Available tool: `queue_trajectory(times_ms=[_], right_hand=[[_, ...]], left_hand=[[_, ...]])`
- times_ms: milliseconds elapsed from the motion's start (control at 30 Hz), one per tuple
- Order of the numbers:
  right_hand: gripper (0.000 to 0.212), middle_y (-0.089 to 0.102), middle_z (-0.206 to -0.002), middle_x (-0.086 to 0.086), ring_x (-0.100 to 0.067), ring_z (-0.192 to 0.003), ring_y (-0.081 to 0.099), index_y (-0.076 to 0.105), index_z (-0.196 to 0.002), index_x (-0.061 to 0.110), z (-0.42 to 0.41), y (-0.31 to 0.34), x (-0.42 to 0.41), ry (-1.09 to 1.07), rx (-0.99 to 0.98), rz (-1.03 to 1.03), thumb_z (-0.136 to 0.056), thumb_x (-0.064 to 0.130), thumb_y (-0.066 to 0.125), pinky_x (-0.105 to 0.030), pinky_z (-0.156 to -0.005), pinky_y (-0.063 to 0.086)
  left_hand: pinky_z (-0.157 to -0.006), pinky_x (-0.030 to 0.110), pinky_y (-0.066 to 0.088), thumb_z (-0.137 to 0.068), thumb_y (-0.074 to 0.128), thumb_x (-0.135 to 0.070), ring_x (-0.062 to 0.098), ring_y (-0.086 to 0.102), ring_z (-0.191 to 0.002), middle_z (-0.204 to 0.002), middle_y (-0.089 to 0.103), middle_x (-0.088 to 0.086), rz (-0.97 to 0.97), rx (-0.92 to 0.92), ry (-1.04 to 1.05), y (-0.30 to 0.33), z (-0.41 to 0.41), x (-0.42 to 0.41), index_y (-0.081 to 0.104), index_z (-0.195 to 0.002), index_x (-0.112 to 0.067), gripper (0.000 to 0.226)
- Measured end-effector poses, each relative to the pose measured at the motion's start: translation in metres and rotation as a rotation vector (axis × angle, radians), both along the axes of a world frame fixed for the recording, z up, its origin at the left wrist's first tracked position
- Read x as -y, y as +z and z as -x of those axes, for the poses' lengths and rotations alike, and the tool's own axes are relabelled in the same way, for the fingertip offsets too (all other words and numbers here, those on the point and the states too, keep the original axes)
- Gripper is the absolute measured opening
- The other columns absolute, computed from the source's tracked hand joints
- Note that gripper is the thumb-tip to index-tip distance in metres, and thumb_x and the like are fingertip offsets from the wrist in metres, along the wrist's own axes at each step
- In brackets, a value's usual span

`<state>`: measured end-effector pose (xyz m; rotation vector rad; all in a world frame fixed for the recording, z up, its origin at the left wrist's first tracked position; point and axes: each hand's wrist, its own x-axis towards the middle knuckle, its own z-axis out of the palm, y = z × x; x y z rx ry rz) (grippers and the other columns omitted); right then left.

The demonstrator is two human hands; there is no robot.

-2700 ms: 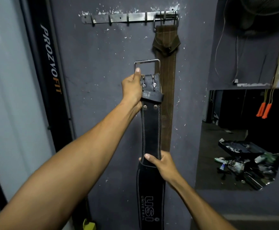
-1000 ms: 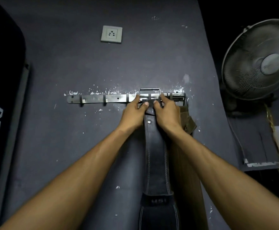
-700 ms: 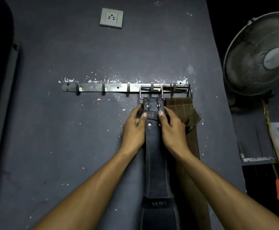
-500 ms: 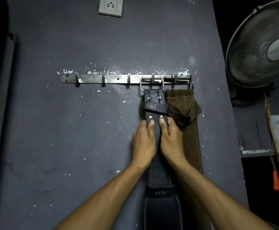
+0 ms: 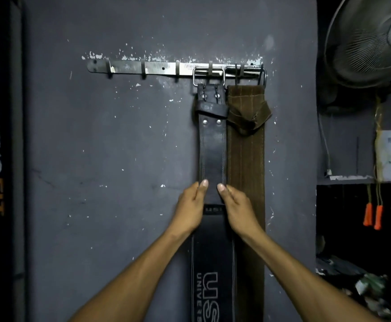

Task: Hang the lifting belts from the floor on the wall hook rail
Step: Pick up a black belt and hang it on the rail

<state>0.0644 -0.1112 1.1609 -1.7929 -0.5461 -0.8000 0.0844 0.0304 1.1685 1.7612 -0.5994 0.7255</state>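
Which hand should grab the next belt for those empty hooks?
Probably the left hand. It rests on the black belt's left edge, the side where the rail's free hooks are. The right hand sits between both belts.

The black belt (image 5: 212, 149) now hangs by its buckle from the hook rail (image 5: 166, 68), and both hands, left hand (image 5: 191, 206) and right hand (image 5: 238, 209), sit lower on its strap.

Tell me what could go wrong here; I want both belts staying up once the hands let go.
The black belt hangs by its buckle from one hook on the rail; a downward tug from the left hand or right hand might unseat it. It lies against the brown belt, so sideways smoothing could drag that one too.
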Motion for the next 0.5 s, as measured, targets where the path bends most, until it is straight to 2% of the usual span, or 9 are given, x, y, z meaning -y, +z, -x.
queue_trajectory(times_ms=[33,100,200,267,333,367,433,500], right_hand=[[0.047,0.075,-0.097,-0.021,-0.031,-0.094,0.072,0.071,-0.100,0.001,0.002,-0.006,-0.002,-0.011,0.021,-0.040,-0.110,0.039,0.045,-0.053,-0.091,0.056],[0.045,0.075,-0.089,-0.011,-0.017,-0.084,0.068,0.071,-0.097,0.006,0.009,-0.008,-0.005,-0.007,0.074,-0.110,-0.111,0.039,0.044,-0.044,-0.083,0.056],[0.042,0.078,-0.101,0.009,-0.005,-0.098,0.072,0.073,-0.111,0.019,0.023,-0.018,0.002,0.126,0.077,-0.205,-0.112,0.044,0.040,-0.022,-0.085,0.057],[0.042,0.075,-0.103,0.017,0.002,-0.097,0.071,0.066,-0.117,0.023,0.036,-0.041,0.008,0.177,0.015,-0.220,-0.108,0.056,0.040,-0.014,-0.081,0.054],[0.045,0.075,-0.110,0.020,0.001,-0.101,0.072,0.061,-0.126,0.028,0.045,-0.074,0.010,0.187,-0.089,-0.250,-0.099,0.062,0.051,-0.022,-0.084,0.059],[0.043,0.076,-0.112,0.017,-0.002,-0.104,0.073,0.062,-0.128,0.028,0.049,-0.088,0.011,0.175,-0.115,-0.264,-0.098,0.059,0.056,-0.029,-0.090,0.061],[0.033,0.078,-0.116,0.009,-0.008,-0.109,0.074,0.069,-0.128,0.024,0.055,-0.105,0.009,0.151,-0.128,-0.302,-0.103,0.043,0.061,-0.040,-0.099,0.060],[0.031,0.079,-0.115,0.008,-0.006,-0.109,0.074,0.073,-0.126,0.020,0.063,-0.106,0.006,0.146,-0.109,-0.332,-0.104,0.038,0.061,-0.037,-0.099,0.059]], left_hand=[[-0.090,0.041,0.056,-0.111,0.042,-0.035,0.014,0.068,-0.090,-0.095,0.076,0.006,0.059,0.014,-0.001,-0.004,0.006,0.004,0.069,-0.095,-0.009,0.041],[-0.089,0.032,0.054,-0.111,0.041,-0.033,0.007,0.069,-0.091,-0.097,0.076,-0.001,0.113,0.027,-0.019,-0.002,0.020,0.013,0.071,-0.099,-0.014,0.038],[-0.101,0.035,0.055,-0.112,0.040,-0.033,0.019,0.072,-0.110,-0.113,0.076,0.009,0.198,0.012,-0.111,-0.008,0.039,0.018,0.070,-0.114,-0.009,0.039],[-0.100,0.037,0.055,-0.111,0.040,-0.033,0.019,0.069,-0.108,-0.113,0.073,0.011,0.257,-0.003,-0.140,-0.030,0.050,0.019,0.063,-0.114,-0.008,0.033],[-0.099,0.031,0.056,-0.110,0.044,-0.030,0.016,0.067,-0.112,-0.114,0.073,-0.002,0.313,-0.065,-0.144,-0.066,0.065,0.022,0.058,-0.120,-0.016,0.022],[-0.101,0.030,0.056,-0.110,0.047,-0.028,0.016,0.068,-0.117,-0.118,0.074,-0.007,0.330,-0.096,-0.135,-0.084,0.074,0.024,0.059,-0.126,-0.017,0.023],[-0.110,0.039,0.053,-0.109,0.050,-0.028,0.020,0.068,-0.124,-0.128,0.074,0.000,0.317,-0.145,-0.088,-0.109,0.089,0.027,0.062,-0.134,-0.012,0.032],[-0.111,0.048,0.052,-0.108,0.052,-0.029,0.022,0.070,-0.122,-0.127,0.075,0.007,0.338,-0.162,-0.061,-0.116,0.102,0.027,0.066,-0.131,-0.008,0.034]])
